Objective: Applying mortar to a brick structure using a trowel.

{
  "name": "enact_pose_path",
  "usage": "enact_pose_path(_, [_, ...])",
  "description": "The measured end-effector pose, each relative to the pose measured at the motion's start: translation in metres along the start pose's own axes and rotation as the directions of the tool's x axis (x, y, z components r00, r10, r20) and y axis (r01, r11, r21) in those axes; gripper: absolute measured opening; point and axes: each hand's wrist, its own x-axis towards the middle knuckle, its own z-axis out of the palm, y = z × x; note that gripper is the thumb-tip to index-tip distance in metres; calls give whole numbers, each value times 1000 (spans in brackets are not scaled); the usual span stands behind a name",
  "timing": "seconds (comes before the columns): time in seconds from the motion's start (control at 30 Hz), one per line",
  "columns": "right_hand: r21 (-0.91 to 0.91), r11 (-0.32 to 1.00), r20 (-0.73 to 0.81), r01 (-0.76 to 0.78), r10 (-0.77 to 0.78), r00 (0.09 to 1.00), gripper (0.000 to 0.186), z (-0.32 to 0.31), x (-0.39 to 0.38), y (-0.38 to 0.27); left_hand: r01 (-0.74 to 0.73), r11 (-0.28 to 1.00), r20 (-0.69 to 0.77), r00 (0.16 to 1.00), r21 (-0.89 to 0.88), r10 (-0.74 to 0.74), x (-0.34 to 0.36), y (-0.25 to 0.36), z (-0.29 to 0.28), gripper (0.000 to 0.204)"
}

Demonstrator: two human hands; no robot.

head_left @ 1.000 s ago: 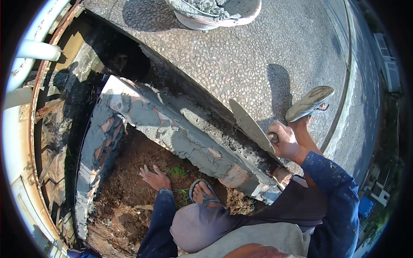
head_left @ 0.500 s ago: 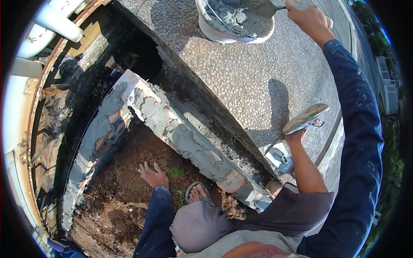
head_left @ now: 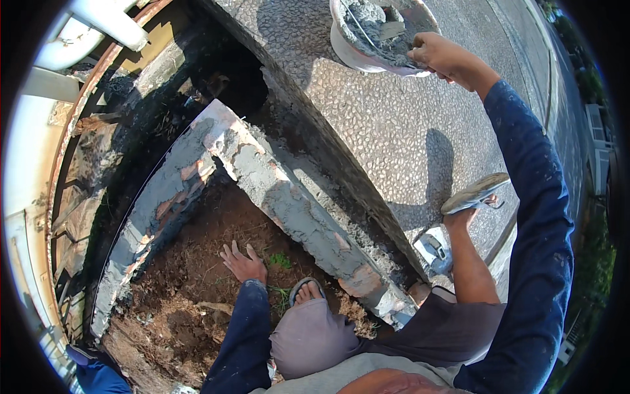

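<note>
My left hand [head_left: 245,264] is open, its fingers spread over the brown soil [head_left: 216,226] between two low brick walls. At the upper right, my right hand [head_left: 453,60] is closed at the rim of a pale bucket [head_left: 351,51] of wet grey mortar [head_left: 373,31]. It grips a trowel, whose handle my fingers hide; a flat grey piece in the mortar looks like its blade. Grey mortar unevenly coats the nearer wall [head_left: 289,190] and the left wall [head_left: 147,203], with reddish brick showing through in patches.
My right foot [head_left: 474,197] is on the pebbled paving [head_left: 387,131], my left foot [head_left: 306,291] on the soil. A white and grey hand tool [head_left: 433,248] lies by my right foot. A dark trench runs behind the walls. White pipes [head_left: 108,23] stand left; blue cloth [head_left: 98,375] shows lower left.
My right hand has come left and down to the bucket's rim, and the trowel has gone lower into the mortar. The whole view has shifted slightly. My left hand stays on the soil.
</note>
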Motion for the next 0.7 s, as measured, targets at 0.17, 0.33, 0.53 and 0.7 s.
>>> enact_pose_path(0.17, [37, 999, -74, 0, 3, 997, 36, 11, -34, -2, 1, 1000, -7, 1000, -3, -1, 0, 5, -4, 51])
enact_pose_path(0.33, [236, 970, -226, 59, -4, 974, 36, 32, -38, 15, -12, 1000, -19, 1000, -10, 12, -2, 1, 0, 52])
enact_pose_path(0.53, [517, 841, -368, 157, 53, 928, 37, 63, -34, 36, -4, 1000, -6, 1000, 15, 4, 1, -3, 0, 53])
enact_pose_path(0.7, [491, 850, -415, 188, 39, 909, 43, 66, -35, 54, -4, 1000, 4, 1000, 19, 4, 2, 1, 7, 53])
